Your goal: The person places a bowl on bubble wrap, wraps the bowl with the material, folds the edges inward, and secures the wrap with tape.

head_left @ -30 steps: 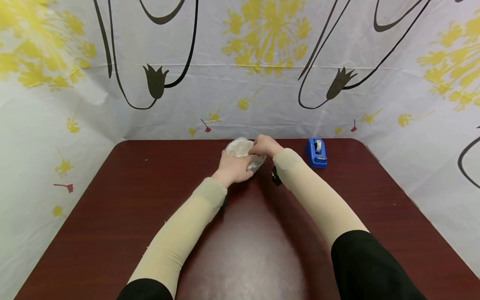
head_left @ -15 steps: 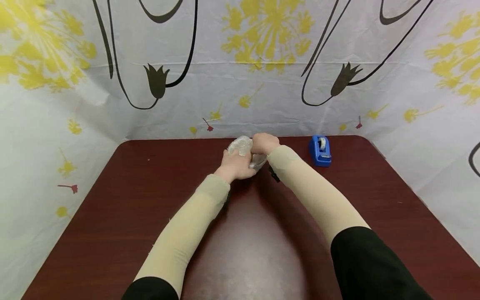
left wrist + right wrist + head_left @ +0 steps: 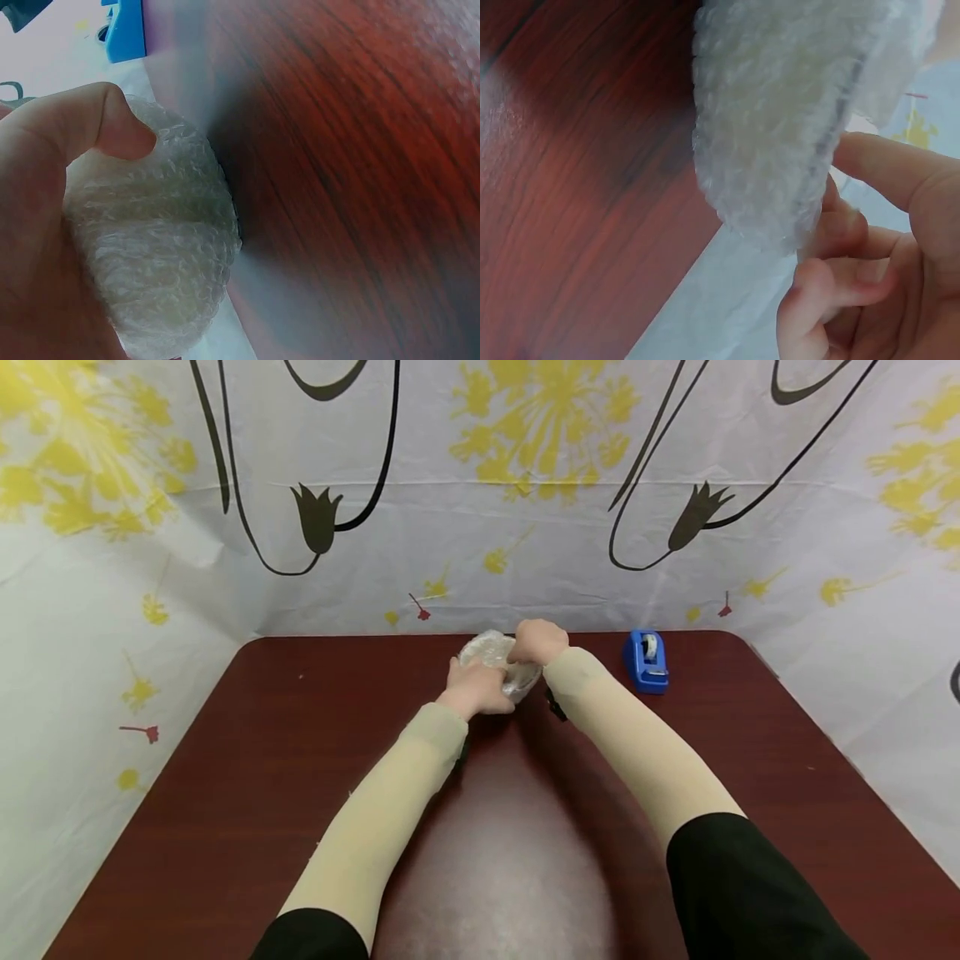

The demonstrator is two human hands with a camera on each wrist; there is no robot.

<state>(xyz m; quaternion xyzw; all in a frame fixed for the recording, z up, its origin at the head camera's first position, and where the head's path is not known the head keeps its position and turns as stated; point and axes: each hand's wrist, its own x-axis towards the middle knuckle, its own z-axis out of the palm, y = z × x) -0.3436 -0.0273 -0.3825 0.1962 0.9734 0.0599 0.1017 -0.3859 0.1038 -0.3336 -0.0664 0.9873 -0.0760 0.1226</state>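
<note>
A rounded, bowl-like bundle in clear bubble wrap (image 3: pixel 489 647) stands at the far edge of the table; what the wrap covers is pale and cannot be made out. My left hand (image 3: pixel 474 687) grips its near left side, and in the left wrist view the bent thumb (image 3: pixel 124 135) lies over the wrap. At the upper right of the bundle is my right hand (image 3: pixel 540 642), its fingers curled. The right wrist view has its thumb (image 3: pixel 866 154) and curled fingers pinching the edge of the bubble wrap (image 3: pixel 772 127).
A blue tape dispenser (image 3: pixel 647 662) stands at the back right of the dark red wooden table (image 3: pixel 337 760), a short way right of the right hand. Behind and at both sides hangs a white flowered sheet (image 3: pixel 420 543).
Half a second ago the right hand lay lower over the bundle; now it has risen slightly and shifted right, showing more wrap. The left hand keeps its grip. The view has shifted a little.
</note>
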